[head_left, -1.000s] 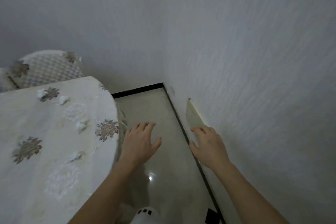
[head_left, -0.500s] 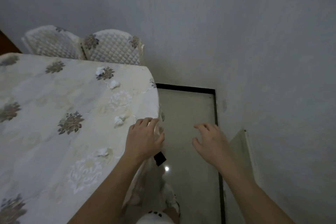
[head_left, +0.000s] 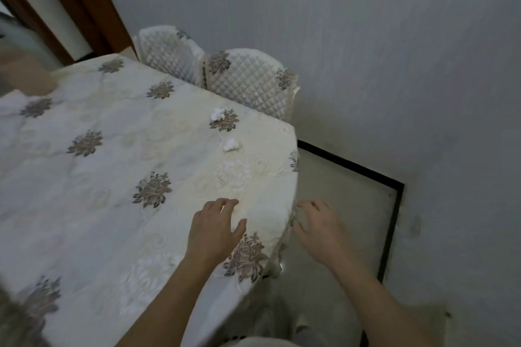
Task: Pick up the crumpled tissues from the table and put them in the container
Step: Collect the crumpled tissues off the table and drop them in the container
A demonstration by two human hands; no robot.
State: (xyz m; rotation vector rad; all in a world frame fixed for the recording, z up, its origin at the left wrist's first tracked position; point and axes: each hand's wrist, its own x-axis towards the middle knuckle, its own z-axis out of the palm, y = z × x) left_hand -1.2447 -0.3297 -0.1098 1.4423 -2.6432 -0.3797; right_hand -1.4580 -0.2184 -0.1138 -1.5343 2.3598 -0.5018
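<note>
Left hand (head_left: 212,229) open over bench (head_left: 112,172), right hand (head_left: 318,229) open, empty, beyond bench edge, two crumpled tissues (head_left: 218,113) ahead

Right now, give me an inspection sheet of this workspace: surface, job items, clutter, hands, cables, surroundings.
Surface: table under a cream cloth with flower patches.
Job's things: two tissues on the cloth, far tissue and near tissue; container not in view.
Clutter: nothing seen.
Hands: left hand open over the table edge, holding nothing; right hand open beyond the table edge, over the floor, holding nothing.
Cables: nothing seen.
Surroundings: two quilted chairs behind the table, grey wall, tiled floor with dark border, wooden frame far left.
</note>
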